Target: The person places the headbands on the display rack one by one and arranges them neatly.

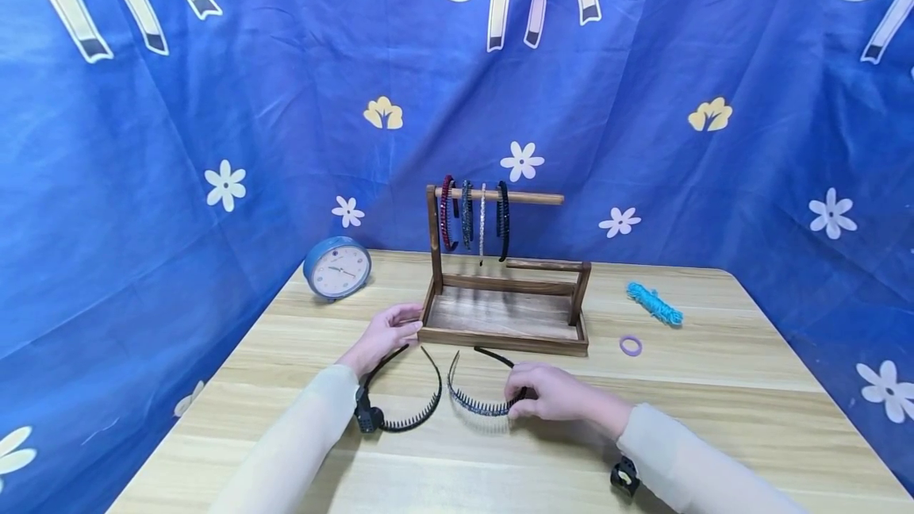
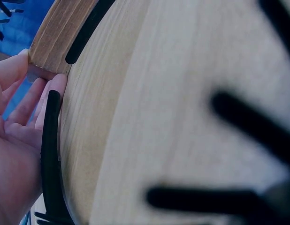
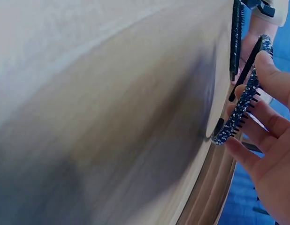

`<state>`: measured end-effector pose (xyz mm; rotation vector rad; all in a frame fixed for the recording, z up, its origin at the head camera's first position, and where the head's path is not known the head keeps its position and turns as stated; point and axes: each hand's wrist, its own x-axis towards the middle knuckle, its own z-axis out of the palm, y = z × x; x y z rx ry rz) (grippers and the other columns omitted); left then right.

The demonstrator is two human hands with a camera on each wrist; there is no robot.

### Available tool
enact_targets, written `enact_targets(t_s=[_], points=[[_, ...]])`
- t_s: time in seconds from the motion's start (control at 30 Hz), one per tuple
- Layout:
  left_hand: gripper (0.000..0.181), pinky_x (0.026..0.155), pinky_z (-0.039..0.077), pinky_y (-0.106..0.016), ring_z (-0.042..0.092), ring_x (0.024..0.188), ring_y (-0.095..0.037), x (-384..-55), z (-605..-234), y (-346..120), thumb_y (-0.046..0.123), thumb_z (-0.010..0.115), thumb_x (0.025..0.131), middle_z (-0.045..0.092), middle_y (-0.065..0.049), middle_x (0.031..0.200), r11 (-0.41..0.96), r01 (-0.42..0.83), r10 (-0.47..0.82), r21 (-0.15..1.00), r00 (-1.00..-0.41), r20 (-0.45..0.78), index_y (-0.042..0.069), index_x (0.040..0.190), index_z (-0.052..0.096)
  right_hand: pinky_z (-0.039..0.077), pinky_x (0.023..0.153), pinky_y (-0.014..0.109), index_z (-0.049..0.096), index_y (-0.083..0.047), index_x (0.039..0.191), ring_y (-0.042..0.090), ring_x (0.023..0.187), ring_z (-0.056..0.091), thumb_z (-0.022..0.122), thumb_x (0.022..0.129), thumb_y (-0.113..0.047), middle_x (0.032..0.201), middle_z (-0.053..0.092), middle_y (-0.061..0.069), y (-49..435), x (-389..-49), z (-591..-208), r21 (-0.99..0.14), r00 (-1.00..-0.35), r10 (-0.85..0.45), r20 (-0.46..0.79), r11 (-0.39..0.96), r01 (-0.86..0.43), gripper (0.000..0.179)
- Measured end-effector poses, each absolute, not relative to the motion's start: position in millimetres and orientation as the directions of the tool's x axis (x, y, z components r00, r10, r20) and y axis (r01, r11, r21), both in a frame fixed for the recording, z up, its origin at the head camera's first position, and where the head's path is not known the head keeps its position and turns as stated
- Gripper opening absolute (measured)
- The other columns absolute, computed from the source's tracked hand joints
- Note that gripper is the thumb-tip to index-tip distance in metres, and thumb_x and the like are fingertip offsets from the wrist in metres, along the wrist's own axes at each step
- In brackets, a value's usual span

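Note:
My right hand (image 1: 546, 395) holds a sparkly dark blue toothed headband (image 3: 243, 103) between thumb and fingers, by its right side, low over the table. My left hand (image 1: 385, 335) grips the left front corner of a dark wooden rack (image 1: 500, 342), thumb and fingertips at the wood. A black toothed headband (image 1: 414, 423) lies beside the left wrist, its ends pointing toward the rack. From the rack's upper bar hang a red headband (image 1: 446, 216), a grey-blue one (image 1: 467, 216), a silvery one (image 1: 481, 224) and a black one (image 1: 504, 224).
A blue round clock (image 1: 339, 270) stands at the back left of the wooden table (image 1: 443, 474). Right of the rack lie a bundle of bright blue cord (image 1: 654, 304) and a purple ring (image 1: 631, 346). A blue patterned curtain (image 1: 307, 101) surrounds the table.

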<state>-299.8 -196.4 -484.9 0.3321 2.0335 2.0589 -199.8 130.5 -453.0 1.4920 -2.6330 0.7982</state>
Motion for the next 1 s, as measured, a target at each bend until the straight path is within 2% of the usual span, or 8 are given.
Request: enact_targets(t_s=[0.23, 0.37, 0.53, 0.63, 0.8, 1.0], points=[[0.047, 0.09, 0.051, -0.041, 0.047, 0.117, -0.036, -300, -486, -198, 0.002, 0.057, 0.09, 0.04, -0.024, 0.137, -0.012, -0.011, 0.313, 1.0, -0.95, -0.007, -0.004, 0.134, 0.041, 0.052, 0.075, 0.024, 0.063, -0.016, 0.095, 0.003, 0.082, 0.055, 0.067, 0.085, -0.02, 0.09, 0.059, -0.012, 136, -196, -446, -0.478, -0.586, -0.767, 0.262, 0.424, -0.769, 0.011], [0.047, 0.09, 0.051, -0.042, 0.045, 0.118, -0.039, -300, -486, -199, 0.002, 0.057, 0.09, 0.04, -0.025, 0.137, -0.013, -0.009, 0.312, 1.0, -0.95, -0.004, -0.005, 0.134, 0.04, 0.052, 0.074, 0.028, 0.061, -0.021, 0.095, 0.0, 0.081, 0.054, 0.062, 0.089, -0.025, 0.087, 0.057, -0.017, 138, -194, -440, -0.532, -0.643, -0.728, 0.237, 0.456, -0.713, 0.007], [0.048, 0.09, 0.051, -0.042, 0.044, 0.119, -0.039, -300, -486, -198, 0.003, 0.057, 0.09, 0.04, -0.025, 0.137, -0.013, -0.009, 0.316, 1.0, -0.949, -0.004, -0.004, 0.134, 0.04, 0.053, 0.076, 0.031, 0.061, -0.019, 0.097, 0.003, 0.083, 0.057, 0.06, 0.091, -0.028, 0.087, 0.06, -0.015, 145, -193, -434, -0.614, -0.684, -0.684, 0.253, 0.433, -0.66, 0.012], [0.048, 0.09, 0.051, -0.042, 0.044, 0.119, -0.039, -299, -486, -198, 0.003, 0.058, 0.09, 0.039, -0.025, 0.137, -0.014, -0.006, 0.32, 1.0, -0.948, -0.001, -0.005, 0.134, 0.04, 0.053, 0.076, 0.029, 0.061, -0.018, 0.097, 0.006, 0.083, 0.058, 0.061, 0.09, -0.026, 0.087, 0.062, -0.011, 150, -193, -430, -0.665, -0.705, -0.658, 0.263, 0.406, -0.627, 0.01], [0.048, 0.09, 0.051, -0.041, 0.045, 0.118, -0.038, -299, -485, -197, 0.003, 0.058, 0.09, 0.04, -0.025, 0.137, -0.011, -0.005, 0.317, 1.0, -0.948, -0.001, -0.005, 0.134, 0.04, 0.053, 0.073, 0.027, 0.06, -0.015, 0.097, 0.014, 0.079, 0.06, 0.061, 0.09, -0.023, 0.085, 0.064, 0.003, 159, -194, -426, -0.772, -0.751, -0.614, 0.242, 0.348, -0.532, 0.01], [0.047, 0.09, 0.051, -0.041, 0.044, 0.119, -0.037, -299, -483, -196, 0.003, 0.057, 0.09, 0.039, -0.024, 0.137, -0.014, -0.006, 0.32, 1.0, -0.948, -0.001, -0.005, 0.134, 0.04, 0.055, 0.065, 0.034, 0.057, -0.004, 0.098, 0.025, 0.075, 0.061, 0.058, 0.091, -0.009, 0.083, 0.064, 0.018, 170, -198, -421, -0.877, -0.782, -0.584, 0.216, 0.235, -0.418, 0.008]])
